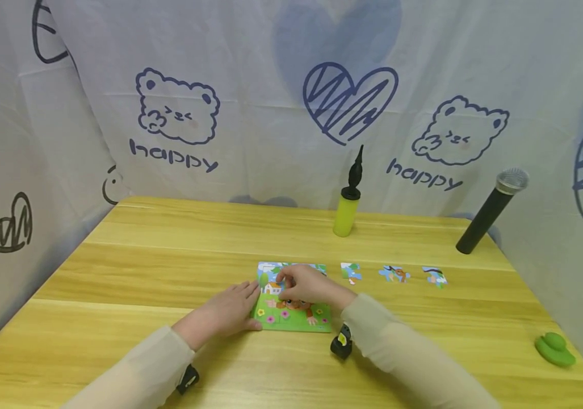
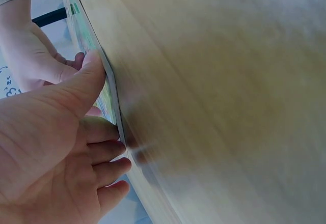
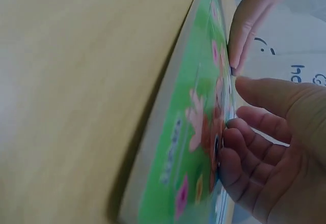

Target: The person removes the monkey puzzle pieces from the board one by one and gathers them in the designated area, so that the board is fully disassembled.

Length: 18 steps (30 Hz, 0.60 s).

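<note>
A jigsaw puzzle board [image 1: 288, 325] with a cartoon animal on green grass lies flat on the table. My left hand [image 1: 232, 309] rests at its left edge, fingers extended; in the left wrist view the thumb [image 2: 94, 76] lies on the rim. Over the upper middle of the board is my right hand [image 1: 311, 284], its fingers bent down onto the picture. In the right wrist view a gap shows between thumb and index finger, with no piece visible there. The right hand hides part of the picture. Loose puzzle pieces [image 1: 349, 271], [image 1: 394, 274], [image 1: 435, 276] lie right of the board.
Behind the board stands a yellow hand pump [image 1: 344, 215] with a black top. A microphone [image 1: 487, 218] is at the back right. Near the right table edge sits a green rounded object [image 1: 555, 349]. A printed white curtain [image 1: 260, 142] hangs behind the wooden table [image 1: 133, 272].
</note>
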Tool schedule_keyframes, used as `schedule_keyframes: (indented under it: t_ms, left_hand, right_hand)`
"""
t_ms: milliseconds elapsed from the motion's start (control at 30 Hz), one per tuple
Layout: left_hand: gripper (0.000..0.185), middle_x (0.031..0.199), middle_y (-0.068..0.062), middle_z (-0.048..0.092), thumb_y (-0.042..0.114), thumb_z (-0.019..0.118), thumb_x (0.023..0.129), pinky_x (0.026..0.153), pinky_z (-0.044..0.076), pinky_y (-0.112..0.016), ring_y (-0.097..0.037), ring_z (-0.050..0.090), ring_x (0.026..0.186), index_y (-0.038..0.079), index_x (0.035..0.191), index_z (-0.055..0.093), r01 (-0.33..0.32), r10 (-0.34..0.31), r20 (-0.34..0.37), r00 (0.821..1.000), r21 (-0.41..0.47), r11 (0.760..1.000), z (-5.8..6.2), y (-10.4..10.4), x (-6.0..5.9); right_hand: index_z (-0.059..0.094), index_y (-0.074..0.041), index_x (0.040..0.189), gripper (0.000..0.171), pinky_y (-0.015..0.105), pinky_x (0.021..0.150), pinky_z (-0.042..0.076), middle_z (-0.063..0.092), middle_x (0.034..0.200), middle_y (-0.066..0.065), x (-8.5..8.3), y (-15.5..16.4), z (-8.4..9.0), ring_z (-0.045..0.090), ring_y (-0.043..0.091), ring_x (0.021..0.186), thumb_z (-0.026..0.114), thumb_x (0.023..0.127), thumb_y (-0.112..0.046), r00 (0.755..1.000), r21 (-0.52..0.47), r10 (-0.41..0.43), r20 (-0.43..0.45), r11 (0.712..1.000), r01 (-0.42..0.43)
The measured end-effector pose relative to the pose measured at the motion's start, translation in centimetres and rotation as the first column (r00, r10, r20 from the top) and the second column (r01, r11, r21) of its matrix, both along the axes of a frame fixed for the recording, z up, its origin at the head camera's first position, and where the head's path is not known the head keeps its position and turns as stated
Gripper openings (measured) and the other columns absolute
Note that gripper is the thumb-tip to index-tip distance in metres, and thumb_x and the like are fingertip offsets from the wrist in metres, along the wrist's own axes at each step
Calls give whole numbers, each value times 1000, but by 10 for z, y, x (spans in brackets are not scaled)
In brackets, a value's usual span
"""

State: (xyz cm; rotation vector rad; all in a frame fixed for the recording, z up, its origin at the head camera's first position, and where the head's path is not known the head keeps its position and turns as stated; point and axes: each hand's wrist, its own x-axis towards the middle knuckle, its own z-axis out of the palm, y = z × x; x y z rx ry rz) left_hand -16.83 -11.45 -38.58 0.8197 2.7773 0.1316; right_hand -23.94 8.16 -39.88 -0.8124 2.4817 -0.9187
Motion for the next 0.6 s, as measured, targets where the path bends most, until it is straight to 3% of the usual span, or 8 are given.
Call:
schedule_keyframes:
  t_ms: [133,233,600]
  left_hand:
    - [74,143,-23,29,41,58,88,108,22,-44,-36,27,131,-11,135,35,1,-1,-1,1000,-1,1000,0,1,0]
    - [74,143,-23,30,41,58,88,108,22,-44,-36,27,131,-11,135,35,6,-6,-7,1000,-3,1000,0,1,-1]
    - [75,143,-24,29,40,58,88,108,22,-44,-36,27,131,-12,135,34,0,-1,5,1000,5,1000,-1,1,-1]
  right_hand:
    - [60,-9,101,24,23,54,44,53,72,-2,-1,-7,1,49,11,58,70,83,-21,996,119,18,-91,993,-7]
    - [59,-9,101,27,24,56,44,52,73,-2,0,-8,2,49,11,61,72,81,-23,994,162,25,-105,987,-7]
    - [53,-10,102,30,25,57,42,50,79,0,1,-8,4,48,13,64,72,82,-22,995,152,23,-94,988,-9]
